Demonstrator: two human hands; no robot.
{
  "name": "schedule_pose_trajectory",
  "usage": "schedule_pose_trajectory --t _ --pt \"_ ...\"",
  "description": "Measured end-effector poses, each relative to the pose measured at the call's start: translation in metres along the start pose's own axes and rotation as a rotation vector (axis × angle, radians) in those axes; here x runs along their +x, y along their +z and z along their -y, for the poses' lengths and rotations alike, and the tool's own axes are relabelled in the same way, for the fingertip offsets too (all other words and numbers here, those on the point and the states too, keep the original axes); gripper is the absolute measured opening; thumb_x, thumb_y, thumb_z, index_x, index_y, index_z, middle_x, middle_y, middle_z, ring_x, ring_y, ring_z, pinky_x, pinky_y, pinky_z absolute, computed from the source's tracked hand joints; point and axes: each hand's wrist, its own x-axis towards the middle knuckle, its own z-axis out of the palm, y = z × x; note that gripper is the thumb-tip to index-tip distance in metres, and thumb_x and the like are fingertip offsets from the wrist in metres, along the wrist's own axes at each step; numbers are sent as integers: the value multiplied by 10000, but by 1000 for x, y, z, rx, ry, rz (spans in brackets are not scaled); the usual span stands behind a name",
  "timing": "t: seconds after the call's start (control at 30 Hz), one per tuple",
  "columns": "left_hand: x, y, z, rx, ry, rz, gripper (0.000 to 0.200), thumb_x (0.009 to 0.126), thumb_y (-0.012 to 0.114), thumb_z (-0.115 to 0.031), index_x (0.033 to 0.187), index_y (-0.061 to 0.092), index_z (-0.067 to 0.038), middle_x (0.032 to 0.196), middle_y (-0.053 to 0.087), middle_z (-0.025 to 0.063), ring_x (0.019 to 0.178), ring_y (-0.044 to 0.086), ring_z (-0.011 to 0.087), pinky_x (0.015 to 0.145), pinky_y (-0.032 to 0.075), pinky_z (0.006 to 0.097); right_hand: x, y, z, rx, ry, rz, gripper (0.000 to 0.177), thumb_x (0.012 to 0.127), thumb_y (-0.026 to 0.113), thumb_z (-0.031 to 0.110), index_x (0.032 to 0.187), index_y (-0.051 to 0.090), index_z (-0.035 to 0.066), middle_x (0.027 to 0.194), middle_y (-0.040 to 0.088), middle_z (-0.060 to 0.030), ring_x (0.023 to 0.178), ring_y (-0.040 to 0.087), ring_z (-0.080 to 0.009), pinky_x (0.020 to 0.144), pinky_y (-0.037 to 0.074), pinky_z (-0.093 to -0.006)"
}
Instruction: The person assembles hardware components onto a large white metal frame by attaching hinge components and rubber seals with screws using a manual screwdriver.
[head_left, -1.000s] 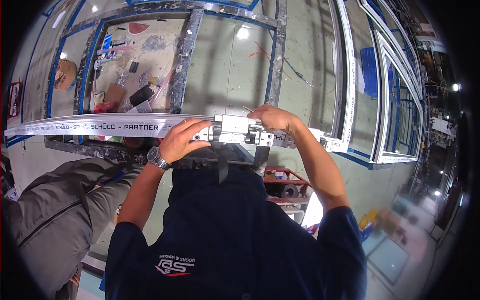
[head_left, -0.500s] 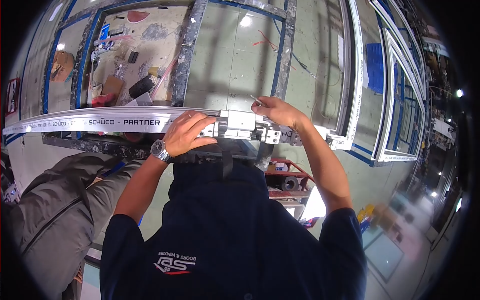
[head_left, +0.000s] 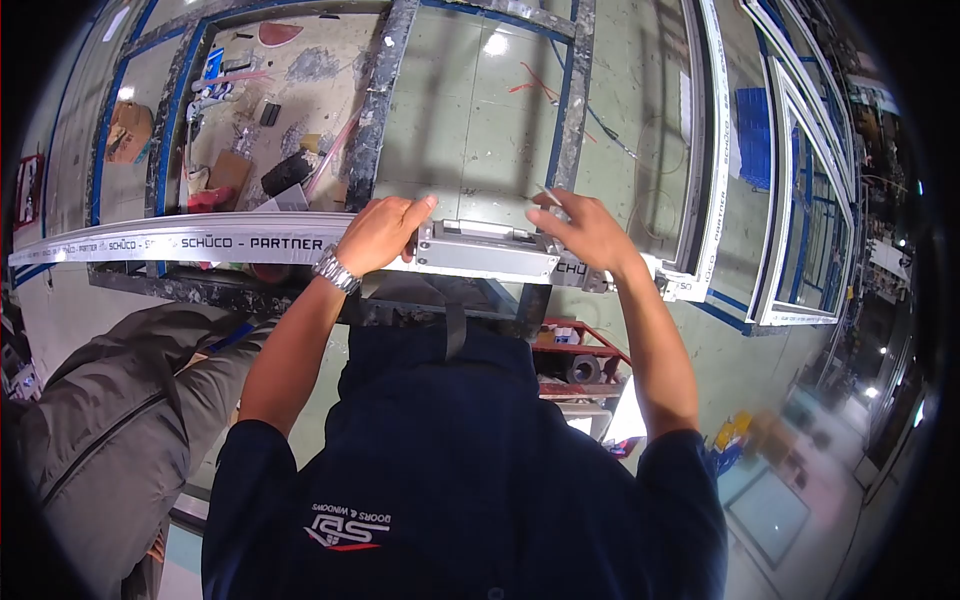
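Observation:
A silver metal block-like fixture [head_left: 487,259] sits on the white-taped window frame profile [head_left: 215,246], its long smooth side facing me. My left hand [head_left: 382,232], with a metal watch at the wrist, is closed around the fixture's left end, thumb on top. At the right end, my right hand [head_left: 592,232] is bent over the profile. A thin, light-coloured rod [head_left: 545,192] sticks out from between its thumb and fingers; its kind I cannot make out.
A dark work stand [head_left: 375,110] with blue edges supports the frame. Another person's grey-trousered legs [head_left: 120,400] are close on my left. A red shelf cart [head_left: 580,365] stands below the stand, and more white frames [head_left: 800,200] lean at the right.
The fixture has turned, so its smooth long side now faces me instead of its clamp parts. My left hand has shifted up and slightly right; my right hand has moved a little right.

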Motion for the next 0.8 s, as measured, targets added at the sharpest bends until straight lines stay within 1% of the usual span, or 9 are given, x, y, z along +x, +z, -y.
schedule_pose_trajectory --t 0.13,0.17,0.2,0.3,0.43,0.47,0.57,0.67,0.8 --pt "7 12 13 336 144 -262 565 1038 461 -382 724 591 69 631 569 179 630 654 288 642 498 383 -46 9 -9 -258 -361 -200 723 749 802 483 1244 607 -6 1255 623 -227 1065 644 -418 929 523 -449" --pt "11 17 22 423 240 -350 544 1038 470 -355 718 589 69 653 574 184 670 662 298 663 498 381 -49 15 -12 -248 -326 -208 693 756 797 474 1232 610 7 1249 626 -209 1029 652 -418 901 533 -451" --pt "10 13 12 324 123 -225 431 1030 505 -284 790 621 55 742 614 159 760 651 290 725 492 372 -51 24 -14 -237 -288 -216 662 763 792 464 1220 613 19 1244 629 -191 993 659 -418 873 542 -453" --pt "0 15 15 -135 296 -382 349 1009 529 -298 926 662 14 858 650 174 813 636 331 753 502 426 -49 31 -14 -231 -303 -288 544 810 766 402 1182 616 35 1192 645 -157 894 673 -411 778 565 -452" --pt "-26 11 -3 176 671 -308 322 864 743 -211 1115 663 -26 1014 648 140 916 631 296 789 514 377 -42 35 -21 -201 -282 -268 485 840 754 370 1139 644 3 1089 672 -196 939 672 -409 791 562 -436" --pt "-20 8 4 209 631 -288 434 790 809 -197 1163 662 -31 1036 649 139 920 642 292 788 519 371 -35 34 -25 -191 -296 -255 459 852 743 367 1112 657 -1 1052 682 -197 934 672 -410 793 557 -434" --pt "21 2 11 49 444 -188 361 879 724 -303 1051 697 14 885 672 182 764 646 313 710 508 389 9 28 -41 -169 -305 -214 504 900 662 471 1039 697 -13 964 695 -202 903 668 -412 815 535 -422" --pt "46 0 16 154 175 -14 454 937 639 -406 951 694 44 713 629 207 658 620 320 669 490 394 43 16 -39 -166 -63 161 607 900 580 578 1061 729 12 985 708 -207 926 664 -414 872 509 -444" --pt "57 -6 11 264 34 123 514 955 602 -462 953 701 42 679 620 214 616 598 312 652 482 405 56 19 -49 -79 -31 207 661 891 562 620 1055 727 1 989 701 -236 923 670 -392 874 507 -428"
